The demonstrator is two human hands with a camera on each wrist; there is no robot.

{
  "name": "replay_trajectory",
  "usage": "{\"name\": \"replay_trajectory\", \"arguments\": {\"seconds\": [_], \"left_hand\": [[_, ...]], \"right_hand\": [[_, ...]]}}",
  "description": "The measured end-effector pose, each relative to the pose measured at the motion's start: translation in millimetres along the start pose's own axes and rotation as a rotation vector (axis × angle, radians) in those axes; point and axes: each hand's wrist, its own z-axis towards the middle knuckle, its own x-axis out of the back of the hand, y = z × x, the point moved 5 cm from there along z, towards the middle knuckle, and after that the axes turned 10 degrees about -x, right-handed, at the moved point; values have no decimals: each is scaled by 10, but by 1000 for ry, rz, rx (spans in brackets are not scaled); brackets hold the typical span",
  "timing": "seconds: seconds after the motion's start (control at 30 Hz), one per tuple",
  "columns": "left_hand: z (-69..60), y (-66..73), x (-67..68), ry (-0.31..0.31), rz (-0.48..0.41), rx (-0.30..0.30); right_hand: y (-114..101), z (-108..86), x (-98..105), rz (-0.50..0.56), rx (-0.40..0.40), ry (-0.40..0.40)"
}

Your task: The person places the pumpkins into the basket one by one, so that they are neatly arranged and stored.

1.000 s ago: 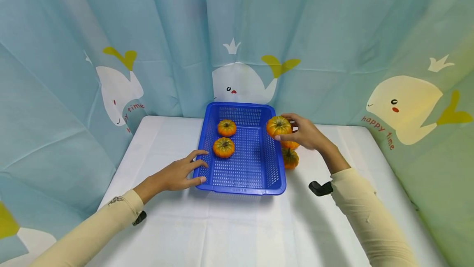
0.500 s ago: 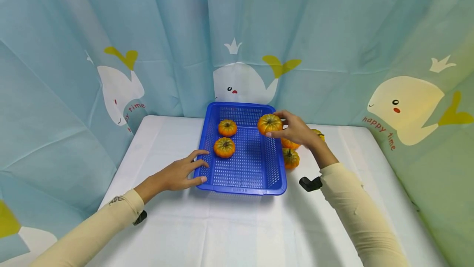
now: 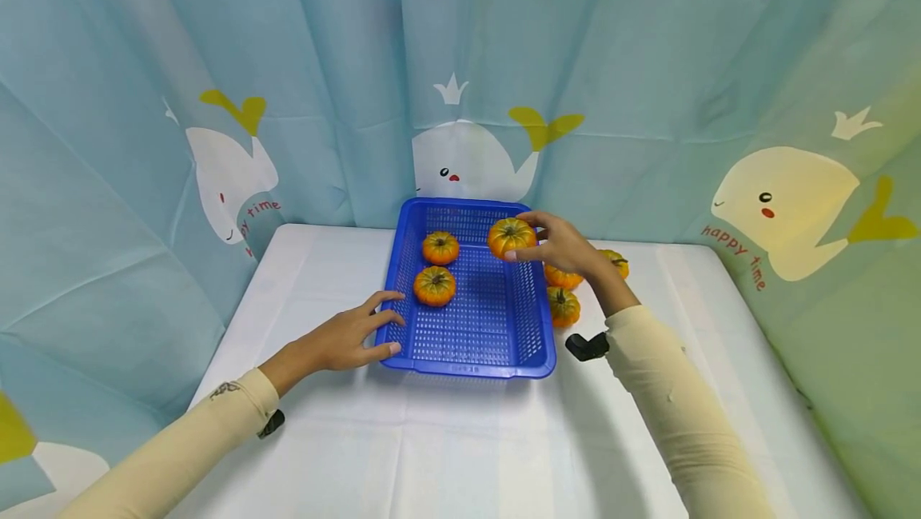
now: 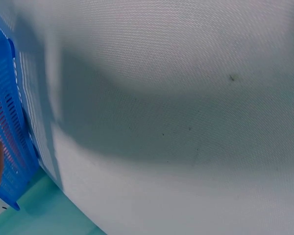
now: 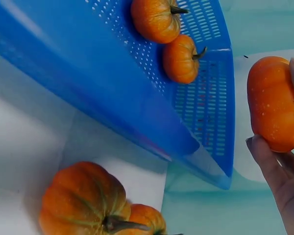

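Between thumb and fingers, my right hand (image 3: 564, 247) holds a small orange pumpkin (image 3: 512, 238) over the back right part of a blue plastic basket (image 3: 468, 369). The right wrist view shows this pumpkin (image 5: 274, 105) gripped above the basket's rim. Two more pumpkins lie inside the basket on its left side, a back one (image 3: 440, 248) and a front one (image 3: 435, 286). My left hand (image 3: 352, 337) rests at the basket's left edge, fingers spread and loosely bent over the rim. Only a sliver of that hand shows in the left wrist view, beside the basket wall (image 4: 7, 117).
Outside the basket's right wall, several pumpkins sit on the white table (image 3: 475, 447): a near one (image 3: 564, 307), one behind it (image 3: 564, 277), and one partly behind my right wrist (image 3: 615, 261). A light blue curtain (image 3: 633, 39) with whale prints hangs behind the table.
My right hand has carried its pumpkin leftward, from above the basket's right rim to over the inside. The pumpkin behind my wrist has come into view. My left hand stays put.
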Motion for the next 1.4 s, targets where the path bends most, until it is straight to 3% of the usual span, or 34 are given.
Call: {"name": "replay_trajectory", "arguments": {"seconds": [0.6, 1.0, 1.4], "left_hand": [[-22, -1, 22, -4, 7, 3], [-29, -6, 17, 1, -6, 15], [-16, 9, 6, 4, -18, -1]], "right_hand": [[-21, 223, -175, 64, -31, -71], [-65, 370, -359, 17, -71, -81], [-165, 479, -536, -17, -56, -95]]}}
